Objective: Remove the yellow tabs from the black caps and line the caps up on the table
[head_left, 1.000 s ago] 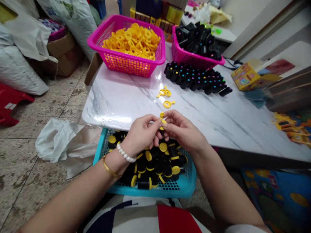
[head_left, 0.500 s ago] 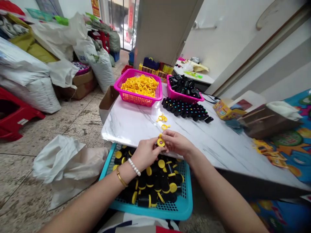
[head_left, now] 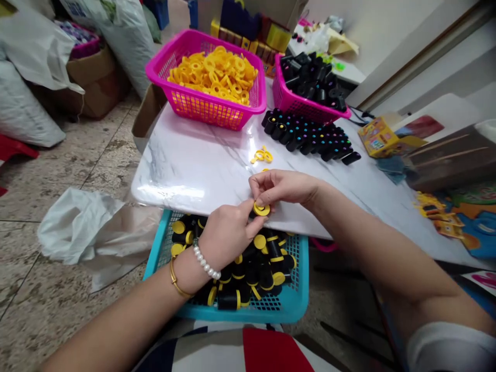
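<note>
My left hand (head_left: 228,230) is closed round a small black cylinder with a yellow ring cap (head_left: 262,209) on its upper end. The fingers of my right hand (head_left: 284,187) are closed on the cap from above, the thumb lying on its top. Both hands meet just over the table's front edge. Below them stands a turquoise basket (head_left: 304,289) filled with black cylinders with yellow caps (head_left: 228,299). A few loose yellow rings with tabs (head_left: 263,155) lie on the table beyond my hands; one is partly hidden behind my right hand.
On the white marbled table (head_left: 186,160) stand a pink basket (head_left: 213,111) of yellow rings and another pink basket (head_left: 310,106) of black cylinders. Rows of upright black cylinders (head_left: 310,137) with coloured dots stand before it. A white sack (head_left: 93,232) lies on the floor at left.
My view has tilted down and come closer. My right thumb has moved onto the yellow cap, whose tab stood up with a pinkish centre showing before; that centre is now covered.
</note>
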Demonstrator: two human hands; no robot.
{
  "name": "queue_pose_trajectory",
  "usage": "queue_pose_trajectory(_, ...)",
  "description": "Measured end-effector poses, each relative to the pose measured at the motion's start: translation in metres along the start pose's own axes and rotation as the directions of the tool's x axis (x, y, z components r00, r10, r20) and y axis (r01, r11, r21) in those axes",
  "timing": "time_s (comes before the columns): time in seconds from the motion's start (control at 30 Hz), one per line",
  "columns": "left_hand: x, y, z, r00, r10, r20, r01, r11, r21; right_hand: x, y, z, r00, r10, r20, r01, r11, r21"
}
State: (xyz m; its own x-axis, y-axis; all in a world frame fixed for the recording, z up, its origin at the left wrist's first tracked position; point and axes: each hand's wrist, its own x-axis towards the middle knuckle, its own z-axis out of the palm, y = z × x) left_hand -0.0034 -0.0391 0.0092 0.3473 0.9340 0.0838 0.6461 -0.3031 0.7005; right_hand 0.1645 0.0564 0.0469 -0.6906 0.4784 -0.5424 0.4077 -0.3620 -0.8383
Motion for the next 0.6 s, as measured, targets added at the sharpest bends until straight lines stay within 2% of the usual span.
queue_pose_trajectory(0.17,0.0,-0.002,0.003,1.0,-0.001,0.013,0.001,1.0,0.007,-0.001,-0.016,-0.003,0.996,0.054,0.064,-0.045,0.99,-0.136)
queue_pose_trajectory(0.33,0.0,-0.004,0.002,1.0,0.012,0.012,-0.012,1.0,0.006,-0.009,-0.022,-0.001,0.996,-0.028,0.081,0.053,0.945,-0.321)
queue_pose_trajectory(0.43,-0.001,-0.005,0.002,1.0,0.01,0.005,-0.01,1.0,0.015,-0.012,-0.018,0.0,0.994,-0.071,0.086,0.097,0.935,-0.342)
queue_pose_trajectory(0.6,-0.001,-0.005,0.003,1.0,0.005,-0.008,-0.005,1.0,0.02,-0.01,-0.014,-0.003,0.989,-0.06,0.133,0.103,0.932,-0.348)
